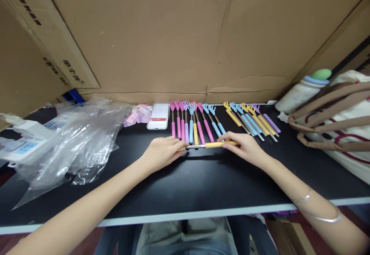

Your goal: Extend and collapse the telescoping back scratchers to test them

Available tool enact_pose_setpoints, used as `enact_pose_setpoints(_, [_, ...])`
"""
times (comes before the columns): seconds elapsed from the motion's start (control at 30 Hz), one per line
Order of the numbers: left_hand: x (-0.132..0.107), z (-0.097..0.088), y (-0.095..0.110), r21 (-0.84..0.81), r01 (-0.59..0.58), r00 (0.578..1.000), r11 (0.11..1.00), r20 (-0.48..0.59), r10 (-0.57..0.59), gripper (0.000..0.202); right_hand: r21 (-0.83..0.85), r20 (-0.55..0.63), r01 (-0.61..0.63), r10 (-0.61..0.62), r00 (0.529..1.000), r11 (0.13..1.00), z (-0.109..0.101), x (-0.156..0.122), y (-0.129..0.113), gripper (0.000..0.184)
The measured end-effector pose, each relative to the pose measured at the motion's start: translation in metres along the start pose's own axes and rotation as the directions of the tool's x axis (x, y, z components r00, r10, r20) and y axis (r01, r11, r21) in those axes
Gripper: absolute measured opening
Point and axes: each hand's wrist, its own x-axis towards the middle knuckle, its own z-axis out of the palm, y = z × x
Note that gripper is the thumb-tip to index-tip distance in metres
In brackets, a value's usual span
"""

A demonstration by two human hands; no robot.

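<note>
Between my two hands a back scratcher (213, 145), with a yellow handle and a bare metal rod, lies level just above the black table. My left hand (164, 153) is closed round its left end, so the fingers hide the claw. Around the yellow handle at the other end, my right hand (245, 147) is closed with thumb and fingers. Just beyond my hands lies a row of back scratchers with pink, purple, blue and yellow handles, such as a pink one (201, 131). Farther right is a second group with yellow, blue and purple handles (271, 123) and bare silver rod ends.
Clear plastic bags (95, 131) and a white power strip (29, 141) cover the table's left side. Small pink cards (139, 114) lie beside a white phone (157, 124). At right are a bottle (300, 93) and a fabric bag (347, 128). Cardboard (162, 35) walls the back.
</note>
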Motion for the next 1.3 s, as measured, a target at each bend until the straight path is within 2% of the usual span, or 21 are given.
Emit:
enact_pose_setpoints(0.23, [0.005, -0.014, 0.003, 0.099, -0.033, 0.996, 0.995, -0.074, 0.04, 0.014, 0.068, 0.034, -0.035, 0.033, 0.999, 0.997, -0.002, -0.002, 0.005, 0.027])
enact_pose_setpoints(0.47, [0.005, -0.016, 0.004, 0.059, -0.01, 1.0, 0.998, -0.018, 0.011, 0.019, 0.038, 0.042, -0.036, 0.035, 0.999, 0.999, -0.006, -0.004, 0.007, 0.027])
enact_pose_setpoints(0.7, [0.002, -0.016, -0.001, 0.083, 0.026, 0.999, 0.996, -0.048, -0.022, 0.019, -0.005, 0.086, -0.022, 0.022, 0.996, 1.0, -0.004, -0.007, -0.001, 0.028])
enact_pose_setpoints(0.93, [-0.001, -0.013, -0.005, 0.004, -0.026, 1.0, 1.0, -0.007, 0.026, 0.018, 0.016, 0.113, -0.016, 0.014, 0.993, 1.0, 0.003, -0.009, -0.007, 0.025])
enact_pose_setpoints(1.13, [-0.001, -0.014, -0.006, -0.012, -0.036, 0.998, 0.999, 0.05, 0.037, 0.016, -0.029, 0.117, -0.01, 0.013, 0.993, 1.0, 0.003, -0.009, -0.01, 0.024])
enact_pose_setpoints(1.3, [0.0, -0.017, -0.003, -0.041, 0.039, 0.996, 0.998, 0.08, -0.036, 0.016, -0.015, 0.124, -0.026, 0.028, 0.992, 1.0, 0.0, -0.007, -0.007, 0.023])
